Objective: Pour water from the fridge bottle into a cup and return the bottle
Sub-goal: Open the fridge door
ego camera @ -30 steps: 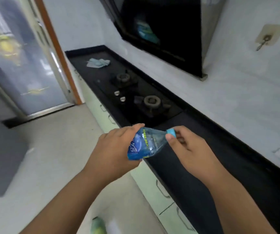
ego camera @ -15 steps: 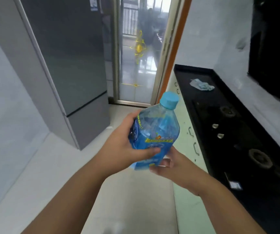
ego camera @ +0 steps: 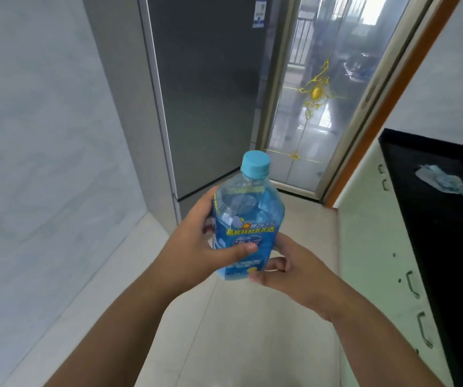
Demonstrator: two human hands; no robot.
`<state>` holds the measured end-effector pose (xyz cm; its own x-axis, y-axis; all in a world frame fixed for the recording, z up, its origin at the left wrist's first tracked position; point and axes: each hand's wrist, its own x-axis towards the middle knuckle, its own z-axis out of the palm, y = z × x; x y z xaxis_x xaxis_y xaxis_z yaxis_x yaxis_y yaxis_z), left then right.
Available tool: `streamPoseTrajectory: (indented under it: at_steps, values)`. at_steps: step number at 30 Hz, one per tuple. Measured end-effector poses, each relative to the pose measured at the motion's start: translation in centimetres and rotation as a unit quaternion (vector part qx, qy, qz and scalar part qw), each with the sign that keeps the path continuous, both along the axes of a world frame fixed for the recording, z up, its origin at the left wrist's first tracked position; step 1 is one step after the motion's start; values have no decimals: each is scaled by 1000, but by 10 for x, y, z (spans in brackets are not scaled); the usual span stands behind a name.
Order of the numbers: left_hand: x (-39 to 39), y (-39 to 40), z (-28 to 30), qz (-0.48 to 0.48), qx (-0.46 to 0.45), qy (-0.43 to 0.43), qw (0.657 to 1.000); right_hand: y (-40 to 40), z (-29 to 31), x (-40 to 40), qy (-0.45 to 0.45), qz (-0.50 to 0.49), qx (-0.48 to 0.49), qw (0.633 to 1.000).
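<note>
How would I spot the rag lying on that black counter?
Find the black counter running along the right wall, past the orange door frame. Near its far end lies a crumpled cloth, pale blue and translucent, the only light thing on that dark surface.

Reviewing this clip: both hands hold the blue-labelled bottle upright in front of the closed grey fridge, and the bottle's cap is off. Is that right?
Not quite. The head view shows the light blue cap on the bottle, not off. The rest stands: the left hand and right hand both hold it roughly upright, with the closed grey fridge ahead.
</note>
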<state>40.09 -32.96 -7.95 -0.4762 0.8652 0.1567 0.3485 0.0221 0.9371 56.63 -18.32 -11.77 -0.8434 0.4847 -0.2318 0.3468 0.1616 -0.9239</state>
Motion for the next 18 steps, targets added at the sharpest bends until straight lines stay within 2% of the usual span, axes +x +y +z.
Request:
streamPoseTrajectory:
  at_steps: [8,12,18]
  values:
    - [-52,64,-2,151,-26,15,988,106,-3,-94,-16,117,42,992]
    - [-72,93,10,235,-14,24,972,152,17,-146,-14,207,77,975]
    - [-113,110,29,332,20,23,943,182,55,-228,-7,297,135,945]
